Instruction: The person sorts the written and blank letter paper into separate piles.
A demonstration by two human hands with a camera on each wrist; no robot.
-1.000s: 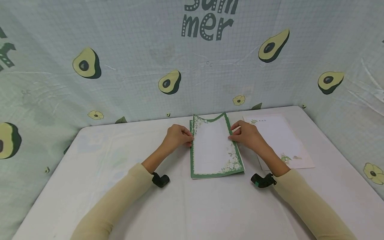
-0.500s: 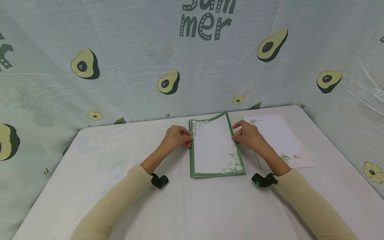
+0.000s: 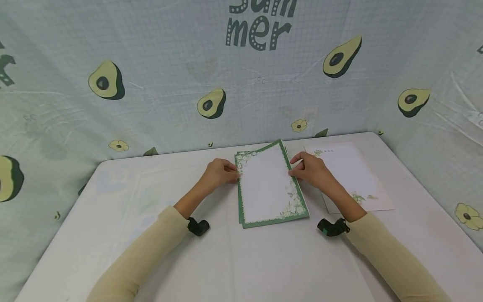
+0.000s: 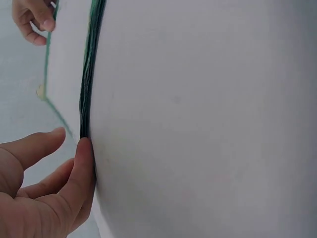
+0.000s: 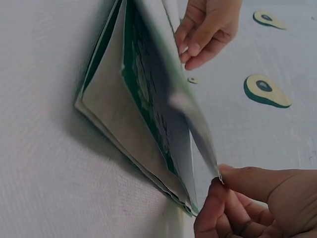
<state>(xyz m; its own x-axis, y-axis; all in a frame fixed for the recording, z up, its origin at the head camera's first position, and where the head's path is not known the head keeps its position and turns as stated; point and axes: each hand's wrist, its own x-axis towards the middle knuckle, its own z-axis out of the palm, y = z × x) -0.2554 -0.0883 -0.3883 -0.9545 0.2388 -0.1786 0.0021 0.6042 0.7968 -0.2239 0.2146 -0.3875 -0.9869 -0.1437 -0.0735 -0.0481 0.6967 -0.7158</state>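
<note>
A sheet of green-bordered letter paper [image 3: 268, 184] with white flowers lies over a stack of similar sheets [image 5: 116, 124], slightly turned from those beneath. At its right edge, my right hand [image 3: 311, 170] pinches the sheet between thumb and fingertips. That edge is lifted, and the right wrist view shows a gap under it. My left hand [image 3: 220, 172] is at the left edge. In the left wrist view its extended fingers [image 4: 81, 173] touch the side of the stack [image 4: 89, 74], while the thumb stands apart from them.
A pale pink-edged sheet [image 3: 351, 176] with small plant prints lies to the right, partly under my right forearm. The white-covered table [image 3: 170, 260] meets an avocado-print cloth [image 3: 158, 75] behind. Each wrist carries a black camera [image 3: 198, 227].
The top sheet has shifted left and turned slightly, so its left edge now sticks out past the stack. My left hand has moved a little left; my right hand still pinches the sheet.
</note>
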